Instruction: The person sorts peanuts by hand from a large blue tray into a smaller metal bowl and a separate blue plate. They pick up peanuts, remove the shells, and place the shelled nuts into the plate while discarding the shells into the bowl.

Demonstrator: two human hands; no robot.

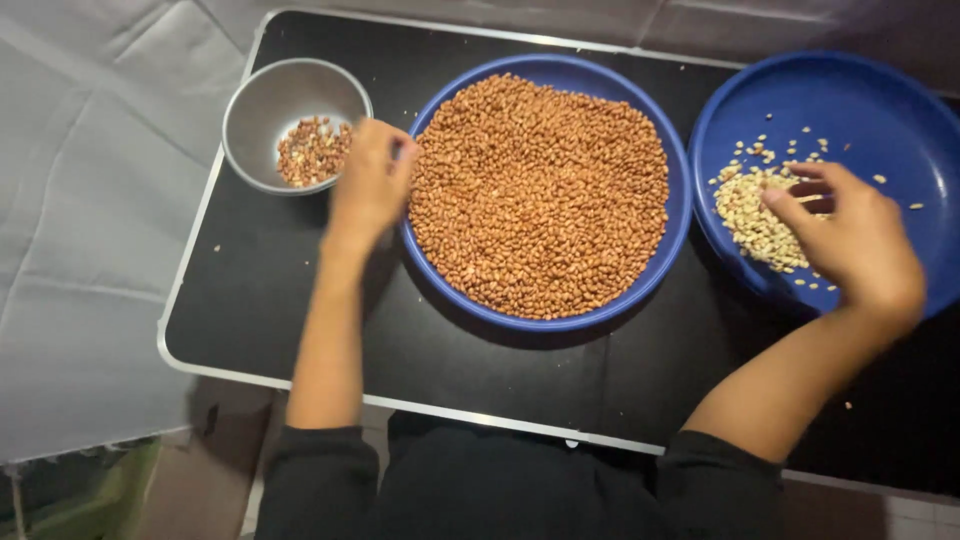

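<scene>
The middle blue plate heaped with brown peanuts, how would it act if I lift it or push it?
The middle plate likely feels heavy: peanuts fill it almost to the rim. It looks shallow, so tilting would probably spill them, and loose peanuts roll. Pushed, it should slide over the smooth black table rather than tip, being wide and low.

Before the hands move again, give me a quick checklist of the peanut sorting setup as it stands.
1. Left hand between metal bowl and centre blue plate: ok.
2. Right hand over pale peanuts in right blue plate: ok.
3. Red peanuts heaped inside plate rim: ok.
4. Either hand holding a peanut: cannot tell.
5. Table free of strays: not ok, a few loose bits.
</scene>
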